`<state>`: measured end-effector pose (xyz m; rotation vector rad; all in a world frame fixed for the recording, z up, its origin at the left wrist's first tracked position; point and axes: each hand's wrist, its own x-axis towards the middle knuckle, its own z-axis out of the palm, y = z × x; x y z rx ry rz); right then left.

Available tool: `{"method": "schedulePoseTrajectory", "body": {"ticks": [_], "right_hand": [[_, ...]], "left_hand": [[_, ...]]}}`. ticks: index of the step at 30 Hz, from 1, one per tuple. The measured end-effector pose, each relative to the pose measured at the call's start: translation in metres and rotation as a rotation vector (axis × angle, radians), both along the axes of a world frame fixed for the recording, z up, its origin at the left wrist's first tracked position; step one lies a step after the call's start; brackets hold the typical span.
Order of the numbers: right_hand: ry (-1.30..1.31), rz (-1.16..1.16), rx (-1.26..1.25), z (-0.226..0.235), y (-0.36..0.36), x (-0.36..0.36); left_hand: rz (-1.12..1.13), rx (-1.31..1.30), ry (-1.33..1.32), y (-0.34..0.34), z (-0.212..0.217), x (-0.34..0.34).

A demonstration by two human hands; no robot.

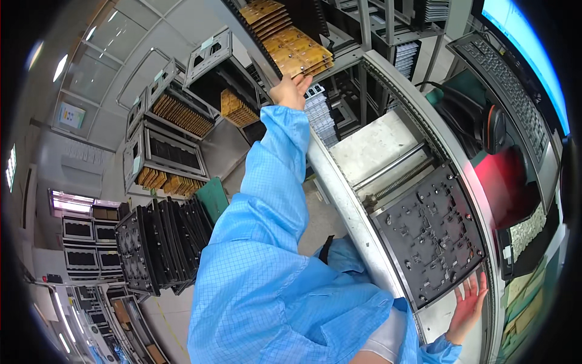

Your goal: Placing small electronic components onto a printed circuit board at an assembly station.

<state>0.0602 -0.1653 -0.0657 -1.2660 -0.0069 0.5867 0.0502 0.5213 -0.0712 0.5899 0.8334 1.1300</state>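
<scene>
My left arm in a blue checked sleeve reaches far forward. At its end my left hand [291, 92] is closed at the near edge of an amber circuit board panel [298, 53], one of several stacked in a rack; part of the grip is hidden. On the metal conveyor at right lies a flat black fixture plate [429, 233] with many raised shapes and small metal fasteners. My right hand [468, 308] is open beside the plate's near right corner, fingers spread and palm turned up; whether the fingertips touch the plate I cannot tell.
A conveyor rail [339, 188] runs along my side. Right of it stand a handheld scanner [494, 128] casting red light, a keyboard [506, 79] and a lit monitor [533, 42]. At left are racks of amber boards [182, 112] and a stack of upright black plates [163, 242].
</scene>
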Motion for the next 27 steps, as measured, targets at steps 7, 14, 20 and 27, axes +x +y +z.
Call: {"method": "schedulePoseTrajectory", "body": {"ticks": [7, 14, 20, 27], "right_hand": [[-0.123, -0.082, -0.087, 0.011, -0.019, 0.003], [-0.334, -0.047, -0.257, 0.037, 0.03, 0.014], [-0.419, 0.315, -0.169, 0.073, 0.127, -0.003], [-0.057, -0.084, 0.05, 0.057, 0.131, -0.027]], "left_hand": [[0.096, -0.043, -0.074, 0.003, -0.006, 0.006], [-0.245, 0.109, -0.255, -0.144, -0.001, -0.043], [-0.809, -0.039, -0.087, -0.313, 0.033, -0.162], [-1.455, -0.226, 0.103, -0.326, 0.044, -0.142]]}}
